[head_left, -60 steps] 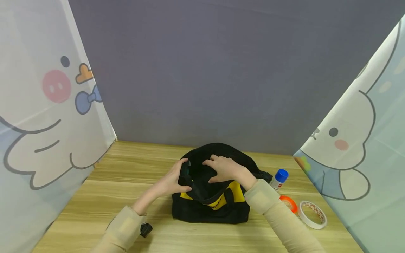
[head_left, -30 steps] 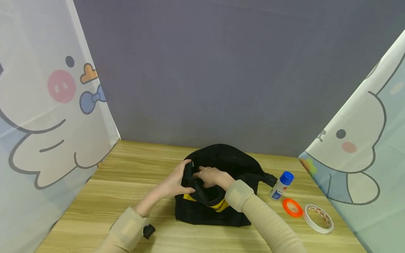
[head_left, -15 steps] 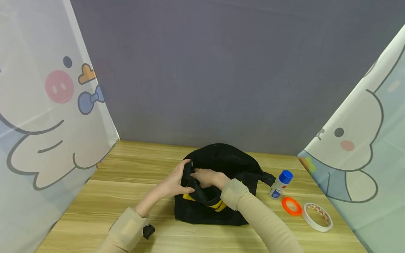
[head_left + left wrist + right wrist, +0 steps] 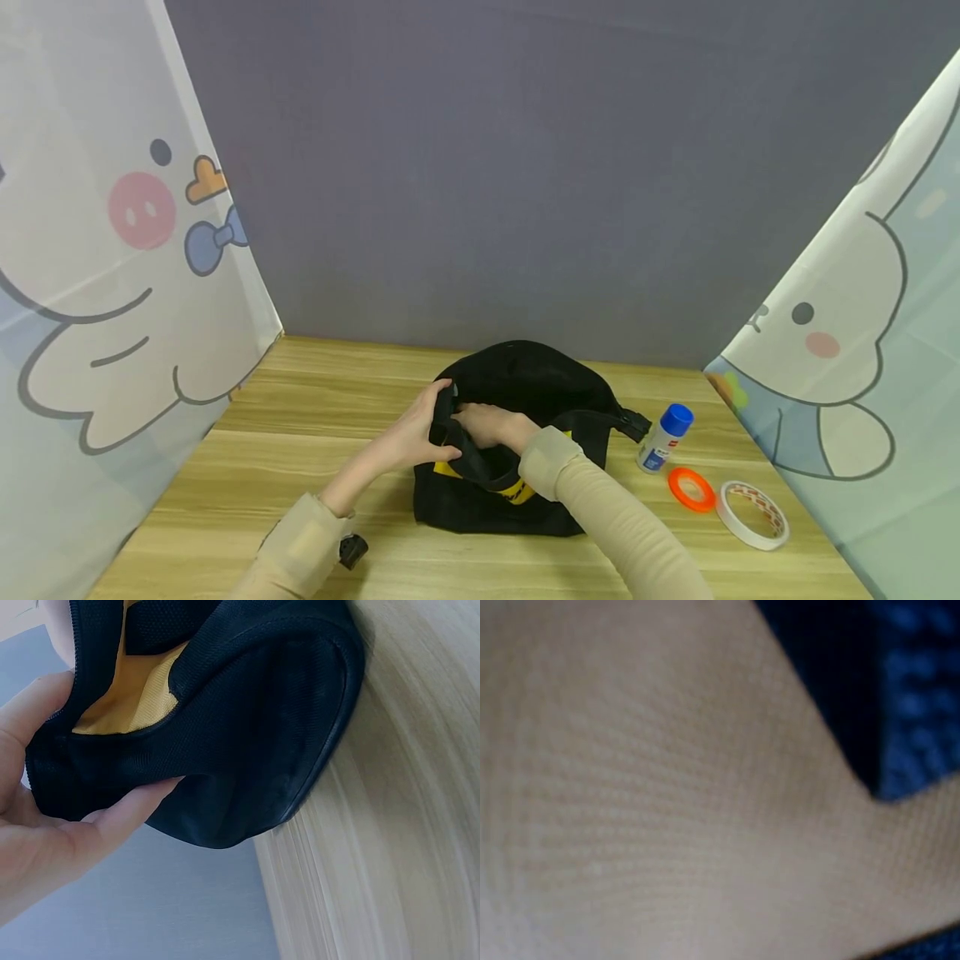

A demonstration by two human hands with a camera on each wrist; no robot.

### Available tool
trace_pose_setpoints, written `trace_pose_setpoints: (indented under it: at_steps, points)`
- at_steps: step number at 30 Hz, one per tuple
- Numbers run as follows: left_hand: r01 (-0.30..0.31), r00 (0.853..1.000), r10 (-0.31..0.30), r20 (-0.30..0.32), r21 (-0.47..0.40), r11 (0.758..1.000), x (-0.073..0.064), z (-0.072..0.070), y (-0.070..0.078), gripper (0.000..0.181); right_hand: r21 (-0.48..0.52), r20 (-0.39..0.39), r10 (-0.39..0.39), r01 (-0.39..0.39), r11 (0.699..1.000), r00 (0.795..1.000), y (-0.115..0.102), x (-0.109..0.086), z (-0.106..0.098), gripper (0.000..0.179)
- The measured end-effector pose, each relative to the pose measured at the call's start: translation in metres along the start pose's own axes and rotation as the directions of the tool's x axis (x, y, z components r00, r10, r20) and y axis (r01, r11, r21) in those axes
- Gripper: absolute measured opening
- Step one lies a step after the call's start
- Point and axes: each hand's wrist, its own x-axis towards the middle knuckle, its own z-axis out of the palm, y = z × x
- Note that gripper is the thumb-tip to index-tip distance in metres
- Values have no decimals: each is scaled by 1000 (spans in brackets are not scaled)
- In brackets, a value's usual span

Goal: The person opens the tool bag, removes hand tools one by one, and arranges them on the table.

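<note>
A black and yellow zippered bag (image 4: pixel 510 517) stands on the table with its top spread apart. My left hand (image 4: pixel 408 433) grips the left end of its mouth, fingers at the far side and thumb at the near side. In the left wrist view the left hand (image 4: pixel 52 840) holds the zippered black edge, with yellow cloth (image 4: pixel 142 697) beside it. My right hand (image 4: pixel 487 423) reaches down into the mouth towards the left end. Its fingertips are hidden inside, so I cannot tell what they hold. Sleeve fabric (image 4: pixel 667 795) and blurred dark cloth (image 4: pixel 832 682) fill the right wrist view.
To the right of the bag stands a clear bottle with a blue cap (image 4: pixel 666 437). An orange tape roll (image 4: pixel 678 493) and a white tape roll (image 4: pixel 738 527) lie nearby. A small black object (image 4: pixel 352 550) is beside the left sleeve. Grey cloth (image 4: pixel 487 183) hangs behind.
My right hand has moved left and deeper into the bag from over the mouth, then shifted only slightly. The bag's right side has folded inward. The left hand keeps its grip.
</note>
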Motion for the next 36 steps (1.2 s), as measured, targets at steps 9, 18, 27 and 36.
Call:
trace_pose_setpoints:
  at_steps: [9, 18, 27, 36]
  points:
    - [3, 1000, -3, 5, -24, 1000, 0, 1, -1, 101, 23, -5, 8, -8, 1000, 1000, 2, 2, 1, 29]
    - [-1, 1000, 1, 3, -18, 1000, 1, 1, -3, 101, -74, 24, 25, -23, 997, 999, 7, -6, -4, 32]
    - [7, 1000, -8, -9, -27, 1000, 1, 0, -3, 102, -208, 54, 284, -267, 941, 957, 19, -12, -8, 12]
    - [2, 1000, -2, -6, -31, 1000, 0, 0, -1, 101, -160, 56, 202, -190, 968, 978, 16, -13, -5, 19]
